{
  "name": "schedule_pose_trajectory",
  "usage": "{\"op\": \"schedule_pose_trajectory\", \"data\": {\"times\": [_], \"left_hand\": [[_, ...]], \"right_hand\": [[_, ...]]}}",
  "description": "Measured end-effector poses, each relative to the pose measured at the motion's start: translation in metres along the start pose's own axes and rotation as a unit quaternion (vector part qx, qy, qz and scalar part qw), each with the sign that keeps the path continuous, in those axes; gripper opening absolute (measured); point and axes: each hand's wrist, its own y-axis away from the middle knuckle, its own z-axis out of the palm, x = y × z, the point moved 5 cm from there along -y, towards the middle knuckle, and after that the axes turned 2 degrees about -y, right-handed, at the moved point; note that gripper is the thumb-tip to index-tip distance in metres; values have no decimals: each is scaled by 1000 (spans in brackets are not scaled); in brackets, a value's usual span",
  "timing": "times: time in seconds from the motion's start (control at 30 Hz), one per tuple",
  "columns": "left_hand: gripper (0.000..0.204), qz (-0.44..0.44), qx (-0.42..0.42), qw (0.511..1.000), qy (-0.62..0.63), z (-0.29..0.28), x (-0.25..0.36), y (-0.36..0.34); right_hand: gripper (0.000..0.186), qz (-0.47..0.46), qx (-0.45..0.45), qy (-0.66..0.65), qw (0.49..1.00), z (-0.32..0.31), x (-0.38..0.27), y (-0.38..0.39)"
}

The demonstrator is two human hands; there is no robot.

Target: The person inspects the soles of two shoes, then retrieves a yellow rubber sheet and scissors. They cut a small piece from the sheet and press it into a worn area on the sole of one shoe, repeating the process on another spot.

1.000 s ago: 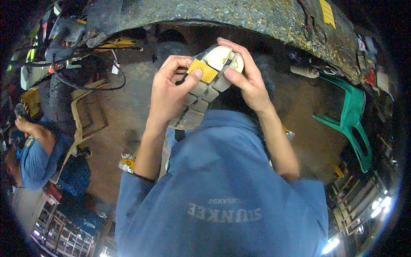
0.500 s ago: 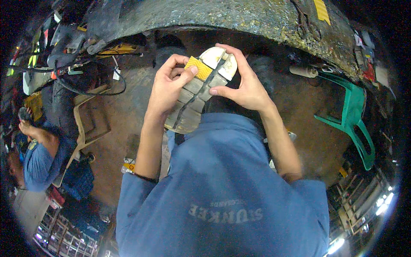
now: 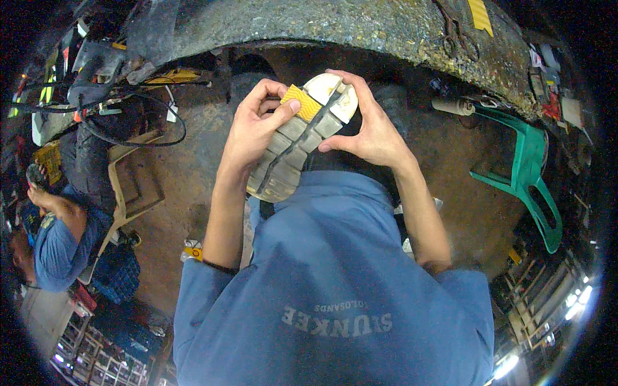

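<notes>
A shoe (image 3: 283, 157) is held over my lap, its grey segmented sole turned up and its far end whitish. My left hand (image 3: 261, 119) pinches a yellow ridged rubber piece (image 3: 306, 103) between thumb and fingers, laid against the sole's left side near the whitish end. Around that far end curls my right hand (image 3: 367, 125), fingers over the tip and thumb near the sole's right edge, gripping the shoe. The shoe's upper is hidden beneath the sole.
A stained workbench (image 3: 309, 26) runs across the far side, with scissors (image 3: 454, 38) and a yellow strip (image 3: 479, 16) on it. A green plastic chair (image 3: 528, 161) stands at right. A co-worker (image 3: 67, 238) sits at left beside a beige chair frame (image 3: 116, 193); black cables (image 3: 135, 138) hang nearby.
My right thumb has lifted slightly off the sole toward its edge. The shoe and the yellow rubber piece have barely shifted, and my left hand keeps its pinch.
</notes>
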Motion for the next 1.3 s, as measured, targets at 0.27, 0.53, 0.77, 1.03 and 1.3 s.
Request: {"op": "schedule_pose_trajectory", "data": {"times": [0.27,0.53,0.77,1.03,1.3], "left_hand": [[28,-20,2,999,-43,-1,3,0],[30,-14,11,996,-85,-5,3,-7],[28,-100,-81,986,-109,-8,-6,-28],[29,-26,-141,984,-110,5,-32,-49],[28,-42,-113,990,-68,12,-59,-50]], "right_hand": [[108,3,11,-6,1000,0,3,-1],[107,15,-4,-2,1000,1,10,-7],[109,60,-15,-37,997,5,35,-8],[114,53,3,-58,997,1,38,3],[109,87,-48,-60,993,6,59,10]]}}
